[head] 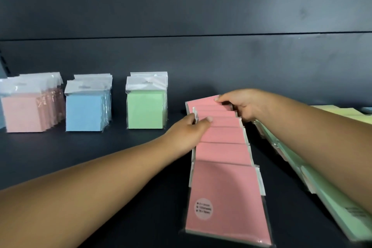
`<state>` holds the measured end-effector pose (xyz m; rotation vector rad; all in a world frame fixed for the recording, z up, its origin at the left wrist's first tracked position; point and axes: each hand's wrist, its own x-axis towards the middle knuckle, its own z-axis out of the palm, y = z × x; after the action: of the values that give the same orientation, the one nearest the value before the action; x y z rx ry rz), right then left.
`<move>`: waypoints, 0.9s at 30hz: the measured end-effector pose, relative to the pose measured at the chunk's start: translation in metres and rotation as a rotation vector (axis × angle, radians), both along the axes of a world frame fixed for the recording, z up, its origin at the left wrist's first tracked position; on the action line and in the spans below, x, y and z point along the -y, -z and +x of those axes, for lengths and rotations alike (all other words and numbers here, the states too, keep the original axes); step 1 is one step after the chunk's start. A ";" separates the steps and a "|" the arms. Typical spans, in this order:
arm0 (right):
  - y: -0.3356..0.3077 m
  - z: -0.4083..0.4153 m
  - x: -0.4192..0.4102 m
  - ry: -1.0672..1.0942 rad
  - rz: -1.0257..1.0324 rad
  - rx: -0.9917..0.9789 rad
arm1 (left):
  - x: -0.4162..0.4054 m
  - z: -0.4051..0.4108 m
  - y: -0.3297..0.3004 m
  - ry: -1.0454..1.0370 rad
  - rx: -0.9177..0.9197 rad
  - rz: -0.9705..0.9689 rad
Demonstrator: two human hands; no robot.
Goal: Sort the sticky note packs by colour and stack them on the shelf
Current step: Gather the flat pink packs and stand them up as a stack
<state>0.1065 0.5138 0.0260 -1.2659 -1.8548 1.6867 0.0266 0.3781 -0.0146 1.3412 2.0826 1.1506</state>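
Both hands grasp the far end of the pink row (223, 147): left hand (189, 129) pinches one edge, right hand (239, 104) the other (gathering step). Next it probably needs squeezing together, then lifting.

Pretty dim overall, soft even light with no hard shadows, just faint dark patches under the arms on the dark shelf (100, 147). Plastic wrap on the standing pink packs (30, 106) catches small glints. Whole frame is a bit soft and smeary, and the label print on the nearest pink pack (225, 197) is unreadable. Wide-angle stretch bends the edges.
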 end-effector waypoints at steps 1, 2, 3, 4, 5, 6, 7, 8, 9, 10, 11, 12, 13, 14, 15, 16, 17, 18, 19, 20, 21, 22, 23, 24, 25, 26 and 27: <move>0.000 0.001 0.000 0.010 -0.013 -0.065 | 0.001 -0.001 -0.001 -0.006 0.022 0.032; 0.000 0.001 -0.001 0.015 -0.009 -0.128 | 0.001 -0.003 -0.001 -0.025 0.056 0.070; -0.001 0.002 -0.002 0.019 0.018 -0.190 | 0.000 -0.006 -0.002 -0.056 0.092 0.110; -0.002 0.003 -0.004 0.024 0.056 -0.257 | -0.001 -0.010 -0.003 -0.091 0.122 0.137; -0.004 0.004 -0.005 0.027 0.090 -0.330 | -0.004 -0.015 -0.004 -0.115 0.145 0.159; -0.006 0.006 -0.006 0.023 0.106 -0.406 | -0.007 -0.018 -0.006 -0.132 0.172 0.180; -0.007 0.007 -0.006 0.013 0.109 -0.472 | -0.011 -0.021 -0.010 -0.142 0.203 0.192; -0.009 0.009 -0.006 -0.001 0.114 -0.517 | -0.015 -0.024 -0.013 -0.141 0.230 0.202; -0.010 0.010 -0.005 -0.017 0.127 -0.544 | -0.019 -0.026 -0.017 -0.138 0.256 0.216; -0.010 0.011 -0.004 -0.032 0.146 -0.565 | -0.023 -0.028 -0.020 -0.133 0.281 0.228; -0.011 0.011 -0.004 -0.043 0.170 -0.588 | -0.027 -0.029 -0.022 -0.122 0.300 0.242; -0.012 0.011 -0.002 -0.054 0.199 -0.612 | -0.031 -0.031 -0.023 -0.113 0.303 0.262; -0.013 0.011 0.000 -0.065 0.228 -0.634 | -0.036 -0.032 -0.024 -0.117 0.284 0.283; -0.015 0.011 0.001 -0.077 0.249 -0.657 | -0.039 -0.032 -0.026 -0.132 0.265 0.311; -0.016 0.011 0.004 -0.093 0.254 -0.682 | -0.041 -0.032 -0.030 -0.145 0.250 0.349; -0.018 0.011 0.005 -0.111 0.242 -0.707 | -0.041 -0.032 -0.035 -0.155 0.233 0.390; -0.020 0.011 0.007 -0.132 0.220 -0.729 | -0.041 -0.032 -0.040 -0.164 0.224 0.422; -0.021 0.012 0.009 -0.152 0.198 -0.744 | -0.040 -0.034 -0.042 -0.161 0.237 0.446; -0.022 0.012 0.010 -0.170 0.182 -0.751 | -0.039 -0.036 -0.044 -0.139 0.293 0.453; -0.022 0.012 0.011 -0.184 0.172 -0.753 | -0.035 -0.036 -0.046 -0.100 0.383 0.449; -0.023 0.011 0.012 -0.191 0.165 -0.753 | -0.031 -0.036 -0.047 -0.052 0.481 0.442; -0.023 0.011 0.012 -0.195 0.162 -0.751 | -0.027 -0.036 -0.047 -0.014 0.549 0.438; -0.023 0.010 0.013 -0.198 0.161 -0.745 | -0.023 -0.036 -0.047 0.002 0.570 0.437; -0.023 0.010 0.013 -0.199 0.163 -0.736 | -0.019 -0.035 -0.047 0.007 0.572 0.443; -0.023 0.009 0.013 -0.203 0.167 -0.721 | -0.015 -0.034 -0.046 0.001 0.568 0.456; -0.022 0.009 0.013 -0.217 0.175 -0.700 | -0.012 -0.035 -0.046 -0.011 0.569 0.470; -0.023 0.009 0.014 -0.240 0.185 -0.678 | -0.009 -0.035 -0.045 -0.025 0.571 0.482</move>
<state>0.1151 0.5000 0.0486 -0.3288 -1.7107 1.7170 -0.0085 0.3870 0.0308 0.9960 1.4660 1.8673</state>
